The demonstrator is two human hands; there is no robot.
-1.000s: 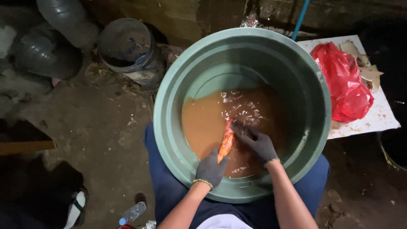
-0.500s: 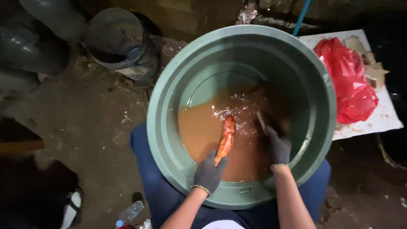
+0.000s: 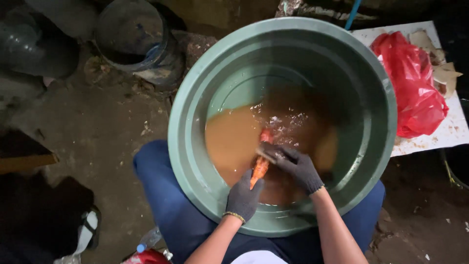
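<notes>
Two gloved hands work inside a large green basin (image 3: 195,146) held between the person's knees. Left hand (image 3: 243,198), in a dark glove, sits at about 6 o'clock in the basin, fingers closed around the lower tip of an orange carrot (image 3: 260,166). The carrot runs up from that grip toward 12 o'clock, its upper end dipping into the muddy brown water (image 3: 229,142). Right hand (image 3: 298,168), also gloved, lies at 3 o'clock of the carrot and reaches across its middle, fingers curled over it; something pale shows under those fingers, too blurred to name. Water splashes at 12 o'clock of the right hand. Outside the basin: a red plastic bag (image 3: 410,88) on a white surface (image 3: 439,139) at 3 o'clock, a dark bucket (image 3: 132,34) at 10 o'clock, bare dirt floor (image 3: 97,127) at 9 o'clock.
</notes>
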